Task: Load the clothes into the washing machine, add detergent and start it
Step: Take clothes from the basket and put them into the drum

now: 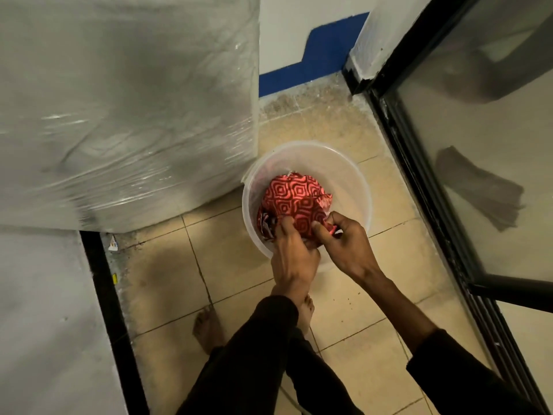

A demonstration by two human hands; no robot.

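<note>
My red cloth [291, 199], printed all over with pale nested squares, sits bunched in a rounded heap inside the clear plastic bucket [344, 169] on the tiled floor. The bucket stands upright just beside the corner of the washing machine [125, 100], a big white box wrapped in shiny plastic film, its side face toward me.
</note>
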